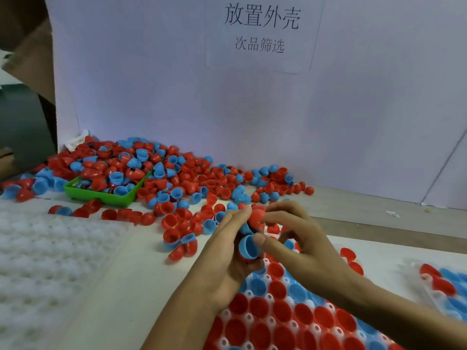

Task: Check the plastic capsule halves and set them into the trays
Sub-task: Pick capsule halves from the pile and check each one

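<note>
Red and blue halves fill the white tray [298, 322] at bottom centre, nearest the camera, open sides up in rows. Just above it, both hands meet. Left hand [225, 251] fingers curl round a blue capsule half [249, 246], open side toward the camera, with more blue stacked behind it in the same grip. Right hand [300, 238] pinches a red capsule half [257, 218] between thumb and fingertips, touching the left fingertips. Second filled tray [444, 286] at right edge, partly cut off. Empty white dimpled tray [50, 261] at left. Behind the hands, loose pile of red and blue halves [202, 180] spreads over the table [379, 223], spilling over a green bin [101, 195]. White backboard [177, 84] stands behind; taped paper sign [261, 31] reads "放置外壳" and below it "次品筛选". Brown cardboard [30, 46] at far left.
</note>
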